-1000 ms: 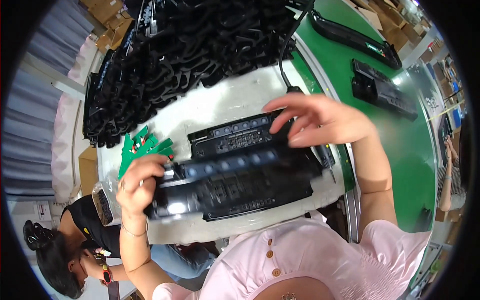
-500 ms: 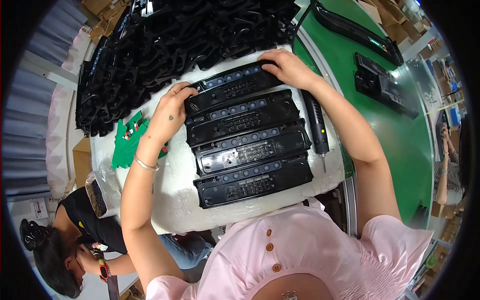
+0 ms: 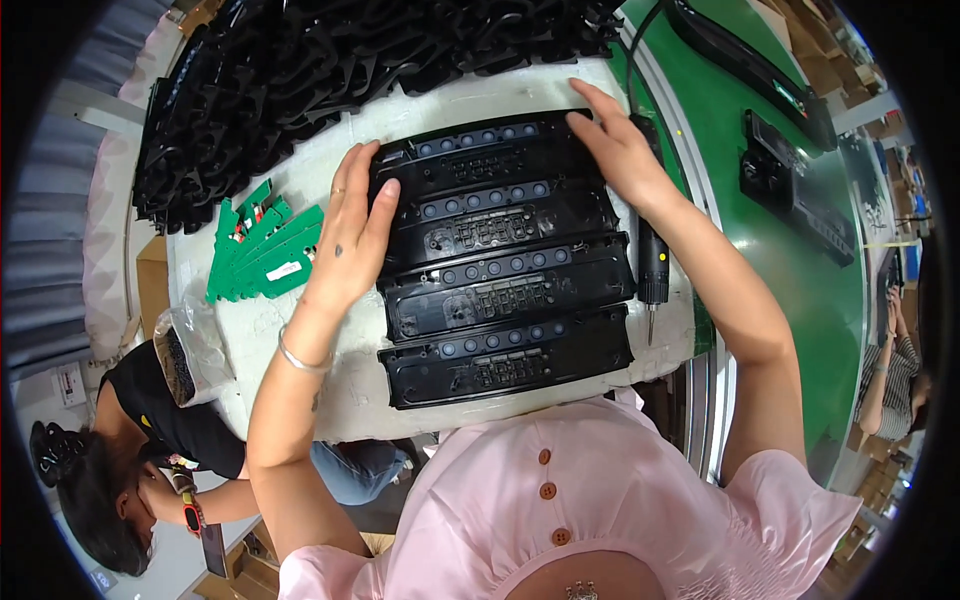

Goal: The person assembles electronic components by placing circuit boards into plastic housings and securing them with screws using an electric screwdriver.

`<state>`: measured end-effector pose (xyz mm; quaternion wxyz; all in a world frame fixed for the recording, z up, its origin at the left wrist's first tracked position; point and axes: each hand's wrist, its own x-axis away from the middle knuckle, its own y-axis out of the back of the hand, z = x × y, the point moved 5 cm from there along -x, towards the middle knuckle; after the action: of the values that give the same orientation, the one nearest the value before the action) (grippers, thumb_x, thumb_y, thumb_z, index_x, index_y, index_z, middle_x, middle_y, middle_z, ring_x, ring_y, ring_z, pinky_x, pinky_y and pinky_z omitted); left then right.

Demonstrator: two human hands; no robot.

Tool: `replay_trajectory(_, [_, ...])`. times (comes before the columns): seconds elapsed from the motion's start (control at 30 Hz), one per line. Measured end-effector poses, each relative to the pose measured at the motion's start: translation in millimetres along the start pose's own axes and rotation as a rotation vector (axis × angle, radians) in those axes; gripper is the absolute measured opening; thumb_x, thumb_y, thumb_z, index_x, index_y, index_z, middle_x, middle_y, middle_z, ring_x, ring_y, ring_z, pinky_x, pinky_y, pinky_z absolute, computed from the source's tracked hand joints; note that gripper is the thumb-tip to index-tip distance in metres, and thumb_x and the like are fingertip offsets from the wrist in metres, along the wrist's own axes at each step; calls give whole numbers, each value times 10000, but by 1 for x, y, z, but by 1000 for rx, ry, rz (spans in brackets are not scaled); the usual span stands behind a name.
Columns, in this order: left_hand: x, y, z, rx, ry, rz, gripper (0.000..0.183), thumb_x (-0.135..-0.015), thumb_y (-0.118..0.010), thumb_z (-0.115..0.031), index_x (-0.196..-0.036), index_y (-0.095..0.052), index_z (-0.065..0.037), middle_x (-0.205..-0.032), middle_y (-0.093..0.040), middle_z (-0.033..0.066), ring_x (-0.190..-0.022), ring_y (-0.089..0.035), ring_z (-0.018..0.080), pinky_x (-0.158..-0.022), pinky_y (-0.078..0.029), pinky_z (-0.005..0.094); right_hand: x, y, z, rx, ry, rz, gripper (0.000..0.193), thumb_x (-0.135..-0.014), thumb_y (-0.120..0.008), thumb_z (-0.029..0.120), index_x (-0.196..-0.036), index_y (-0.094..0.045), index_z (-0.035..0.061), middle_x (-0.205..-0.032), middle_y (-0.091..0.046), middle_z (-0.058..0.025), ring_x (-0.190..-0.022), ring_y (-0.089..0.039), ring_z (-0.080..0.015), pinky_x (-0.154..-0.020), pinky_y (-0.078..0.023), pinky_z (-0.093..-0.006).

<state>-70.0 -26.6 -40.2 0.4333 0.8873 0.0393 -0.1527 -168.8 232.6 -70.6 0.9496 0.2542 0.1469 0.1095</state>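
Several long black plastic panels lie in a stack of rows on the white padded table. Each has a line of round grey buttons and a cut-out display area. My left hand (image 3: 352,225) rests at the left end of the farthest panel (image 3: 490,155), fingers stretched out and thumb apart, against its edge. At that panel's right end is my right hand (image 3: 622,155), its fingers spread and holding nothing. The second panel (image 3: 580,213) sits close below the farthest one. Nearer to me are the third panel (image 3: 590,282) and the nearest panel (image 3: 590,355).
A black electric screwdriver (image 3: 652,265) lies right of the panels. Green circuit boards (image 3: 265,250) are left of my hand, beyond a clear bag (image 3: 205,345) of small dark parts. Black plastic parts (image 3: 330,100) are heaped at the back. A co-worker (image 3: 150,430) sits at lower left.
Both hands have loosened from the farthest panel and their fingers have spread. That panel now lies nearer to and lined up with the others. The view has shifted slightly.
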Motion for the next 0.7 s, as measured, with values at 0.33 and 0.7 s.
replay_trajectory(0.33, [38,20,-32,636,274,-135,674,-903,-256,-514,-1386,-132,-60,-1445,-112,96,-1341,-68,237,-1069,-38,385,39,18,33,-591,-200,-45,595,-890,-433,317,-1359,-226,16,-1393,-264,-128,-1294,-225,-198,-1049,-148,-276])
replay_trajectory(0.7, [95,-15,-51,753,206,-127,632,-888,-306,-440,-1360,-199,-34,-1432,-157,126,-1328,-131,246,-1064,-79,382,131,30,61,-444,-127,-74,553,-928,-319,255,-1367,-122,-18,-1420,-176,-155,-1327,-140,-236,-1076,-58,-324])
